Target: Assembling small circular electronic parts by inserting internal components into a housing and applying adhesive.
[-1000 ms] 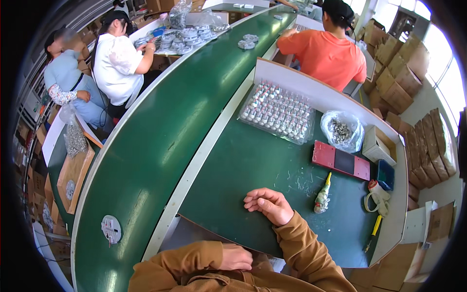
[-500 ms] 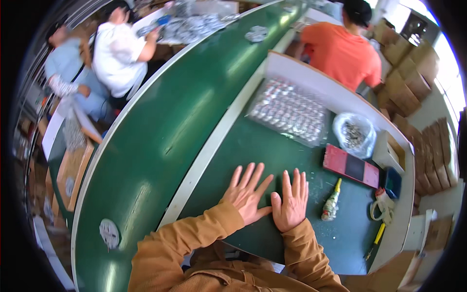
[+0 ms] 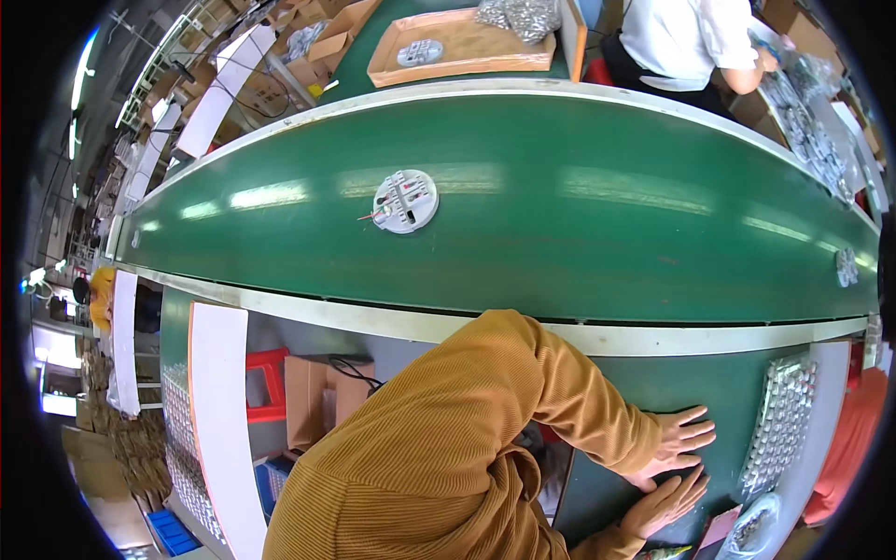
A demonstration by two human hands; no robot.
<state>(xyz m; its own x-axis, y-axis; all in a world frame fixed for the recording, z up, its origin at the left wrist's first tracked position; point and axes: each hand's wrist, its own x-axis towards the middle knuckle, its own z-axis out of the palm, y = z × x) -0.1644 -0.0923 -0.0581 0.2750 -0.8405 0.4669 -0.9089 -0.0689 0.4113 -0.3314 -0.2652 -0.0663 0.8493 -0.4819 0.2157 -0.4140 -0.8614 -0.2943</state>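
Observation:
My left hand lies on the green work surface at the right, fingers spread, holding nothing. Just below it rests my right hand, flat with its fingers stretched out and nothing in it. Both sleeves are brown corduroy. Beyond my fingertips, a clear plastic tray of small silvery parts lies near the bench's white side board. Below it are a clear plastic bag and a red block, only partly visible. A small bottle shows at the lower edge near my right hand.
A green conveyor belt runs across, carrying a round white part with small components; another white part is at its right end. Across it are a cardboard tray and a person in white. A red stool stands left.
The view has swung far to the left, so the belt now crosses the picture and my hands appear at the right. Both hands still lie flat on the bench.

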